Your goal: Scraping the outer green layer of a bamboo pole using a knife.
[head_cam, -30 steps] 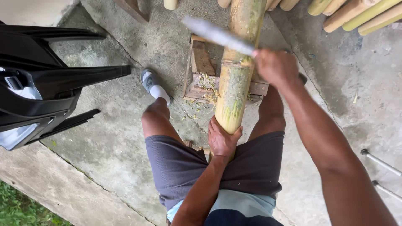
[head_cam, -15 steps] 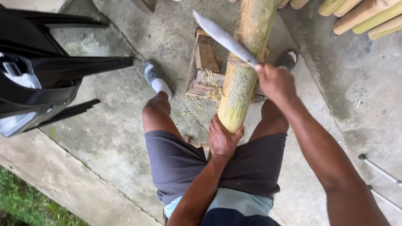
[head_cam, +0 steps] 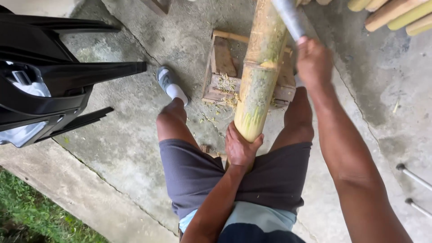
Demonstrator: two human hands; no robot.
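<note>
A thick yellow-green bamboo pole (head_cam: 261,72) slants from between my knees up over a small wooden block stand (head_cam: 222,67). My left hand (head_cam: 240,148) grips the pole's near cut end, just above my grey shorts. My right hand (head_cam: 312,60) is closed on the handle of a long grey blade (head_cam: 288,15), which is raised beside the pole's upper part and runs out of the top of the view. Pale shavings lie on the stand and the concrete around it.
A black plastic chair (head_cam: 49,85) stands at the left. More bamboo poles (head_cam: 391,15) lie at the top right. Two metal rods (head_cam: 411,175) sit at the right edge. My white-socked foot (head_cam: 171,85) rests left of the stand. Grass (head_cam: 36,216) borders the concrete at the lower left.
My right hand has swung the blade from across the pole's left side up and to the right of it. My left hand stays on the pole's end.
</note>
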